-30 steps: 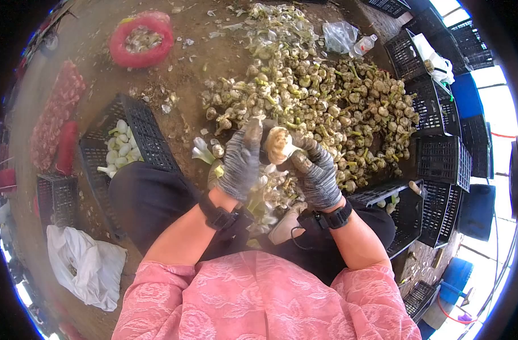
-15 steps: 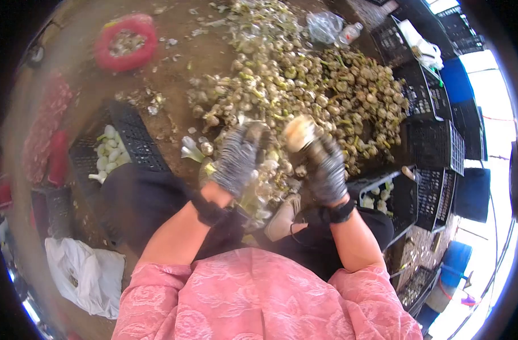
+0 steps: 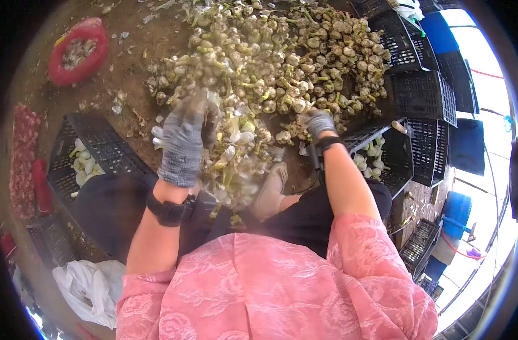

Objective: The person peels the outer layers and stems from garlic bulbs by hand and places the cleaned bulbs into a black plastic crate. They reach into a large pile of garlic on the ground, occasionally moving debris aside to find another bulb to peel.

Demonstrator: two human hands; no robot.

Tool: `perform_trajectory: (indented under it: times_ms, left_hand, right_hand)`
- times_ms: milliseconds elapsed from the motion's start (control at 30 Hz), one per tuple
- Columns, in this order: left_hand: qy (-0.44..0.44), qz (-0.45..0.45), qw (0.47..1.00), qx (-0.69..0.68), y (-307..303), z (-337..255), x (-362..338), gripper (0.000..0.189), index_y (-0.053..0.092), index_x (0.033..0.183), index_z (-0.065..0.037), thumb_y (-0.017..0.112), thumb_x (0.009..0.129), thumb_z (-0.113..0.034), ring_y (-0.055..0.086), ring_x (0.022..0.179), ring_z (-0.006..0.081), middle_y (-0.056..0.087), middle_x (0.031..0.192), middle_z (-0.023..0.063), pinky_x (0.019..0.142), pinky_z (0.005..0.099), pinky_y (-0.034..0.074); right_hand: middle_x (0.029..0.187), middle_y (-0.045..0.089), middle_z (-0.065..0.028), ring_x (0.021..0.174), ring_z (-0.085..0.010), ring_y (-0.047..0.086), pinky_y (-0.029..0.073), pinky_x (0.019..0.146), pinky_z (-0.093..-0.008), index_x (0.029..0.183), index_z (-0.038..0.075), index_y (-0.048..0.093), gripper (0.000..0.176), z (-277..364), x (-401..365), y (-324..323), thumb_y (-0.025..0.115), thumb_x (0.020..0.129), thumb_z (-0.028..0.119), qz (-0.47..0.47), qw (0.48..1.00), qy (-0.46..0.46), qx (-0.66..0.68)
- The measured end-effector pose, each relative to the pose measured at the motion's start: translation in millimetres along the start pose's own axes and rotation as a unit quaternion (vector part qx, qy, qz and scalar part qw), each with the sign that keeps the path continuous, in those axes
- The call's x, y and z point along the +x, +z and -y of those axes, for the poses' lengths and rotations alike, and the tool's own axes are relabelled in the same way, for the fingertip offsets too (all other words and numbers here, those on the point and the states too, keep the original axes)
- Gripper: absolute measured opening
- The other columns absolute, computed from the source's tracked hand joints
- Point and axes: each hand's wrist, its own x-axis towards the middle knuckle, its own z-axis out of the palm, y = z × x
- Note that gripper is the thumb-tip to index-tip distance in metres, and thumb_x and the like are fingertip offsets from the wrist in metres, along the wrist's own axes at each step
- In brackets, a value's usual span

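Observation:
A large heap of garlic bulbs (image 3: pixel 259 79) with green stem stubs spreads over the ground before me. My left hand (image 3: pixel 182 136), in a grey knitted glove, is raised over the heap's left edge. Its fingers point away from me and are smeared by motion. My right hand (image 3: pixel 320 123), gloved too, reaches down among bulbs at the heap's near right side, its fingertips hidden. Between my legs lies a pile of peeled skins and leaves (image 3: pixel 233 175), close to my left hand.
Black crates with peeled white bulbs stand beside my left leg (image 3: pixel 109 144) and right leg (image 3: pixel 397 161). More black crates (image 3: pixel 420 96) line the right side. A red mesh bag (image 3: pixel 97 56) and a white sack (image 3: pixel 89 289) lie to the left.
My right hand, which held up a garlic bulb, is now down at the heap farther right, with that bulb out of sight. My left hand has moved left and away from me.

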Motion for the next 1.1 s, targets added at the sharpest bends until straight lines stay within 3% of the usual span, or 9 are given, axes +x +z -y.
perform_trajectory:
  times_ms: [100,367,433,500,633,767,833,900,1100]
  left_hand:
    - [0.157,0.021,0.980,0.118,-4,4,0,0.024,0.056,0.100,-0.004,0.048,0.087,-0.023,0.055,0.074,0.0102,0.058,0.085,0.0030,0.066,0.0218,0.045]
    - [-0.057,0.110,0.992,0.007,6,11,9,0.024,0.052,0.106,-0.003,0.051,0.085,-0.013,0.052,0.068,0.0072,0.056,0.088,0.0018,0.059,0.0208,0.045]
    - [-0.045,0.084,0.995,0.039,11,16,12,0.030,0.051,0.110,0.000,0.053,0.082,-0.011,0.052,0.084,0.0107,0.056,0.097,0.0039,0.074,0.0241,0.043]
    - [-0.026,0.100,0.994,0.040,4,34,21,0.041,0.044,0.119,-0.001,0.055,0.081,-0.010,0.050,0.097,0.0136,0.051,0.111,0.0067,0.082,0.0258,0.042]
    - [0.123,0.112,0.982,0.084,-2,54,32,0.051,0.033,0.127,-0.002,0.054,0.081,-0.006,0.045,0.108,0.0181,0.046,0.119,0.0087,0.091,0.0292,0.039]
    - [0.040,0.180,0.973,0.140,6,19,8,0.050,0.032,0.126,0.000,0.054,0.083,-0.011,0.053,0.093,0.0177,0.050,0.110,0.0132,0.082,0.0276,0.044]
    - [0.257,0.139,0.907,0.303,-18,79,21,0.050,0.038,0.122,0.000,0.060,0.079,-0.014,0.051,0.096,0.0179,0.051,0.110,0.0105,0.083,0.0279,0.043]
    - [0.089,0.170,0.980,0.044,18,14,-6,0.056,0.041,0.118,-0.001,0.068,0.071,-0.014,0.050,0.097,0.0157,0.051,0.109,0.0082,0.084,0.0279,0.042]
    - [0.308,0.099,0.926,0.196,23,-5,-18,0.058,0.052,0.105,-0.003,0.079,0.056,-0.018,0.054,0.087,0.0218,0.054,0.098,0.0098,0.079,0.0326,0.044]
  right_hand:
    - [0.128,0.041,-0.0131,0.116,-0.0290,0.041,0.036,0.093,-0.0381,0.119,0.011,0.048,0.050,51,15,45,0.045,0.082,0.043,0.095,0.994,0.043,-0.018]
    - [0.124,0.044,-0.0137,0.106,-0.0261,0.050,0.043,0.085,-0.0359,0.132,0.015,0.029,0.066,67,13,29,0.061,0.077,0.032,0.073,0.889,0.275,0.358]
    - [0.116,0.051,-0.0148,0.094,-0.0236,0.056,0.047,0.076,-0.0363,0.130,0.012,0.032,0.063,79,38,45,0.063,0.077,0.025,-0.016,0.881,0.209,0.424]
    - [0.107,0.056,-0.0131,0.087,-0.0209,0.057,0.048,0.073,-0.0367,0.125,0.010,0.038,0.060,106,66,51,0.065,0.075,0.029,-0.099,0.707,-0.055,0.698]
    - [0.097,0.058,-0.0092,0.085,-0.0212,0.056,0.046,0.076,-0.0335,0.114,0.004,0.048,0.053,161,-76,-103,0.070,0.070,0.023,0.198,0.603,-0.130,0.762]
    - [0.099,0.057,-0.0114,0.086,-0.0171,0.053,0.043,0.077,-0.0298,0.117,0.003,0.044,0.054,179,-153,-127,0.058,0.080,0.039,-0.009,0.719,-0.398,0.570]
    - [0.102,0.057,-0.0168,0.092,-0.0224,0.055,0.043,0.079,-0.0315,0.119,0.002,0.042,0.058,177,-198,-162,0.054,0.081,0.044,0.034,0.808,-0.295,0.508]
    - [0.079,0.061,-0.0160,0.073,-0.0229,0.060,0.046,0.066,-0.0341,0.118,0.003,0.045,0.063,166,-180,-138,0.057,0.076,0.048,-0.127,0.886,-0.290,0.339]
    - [0.072,0.060,-0.0048,0.064,-0.0088,0.053,0.046,0.060,-0.0254,0.097,0.000,0.056,0.043,179,-193,-145,0.073,0.067,0.027,-0.130,0.800,-0.284,0.512]
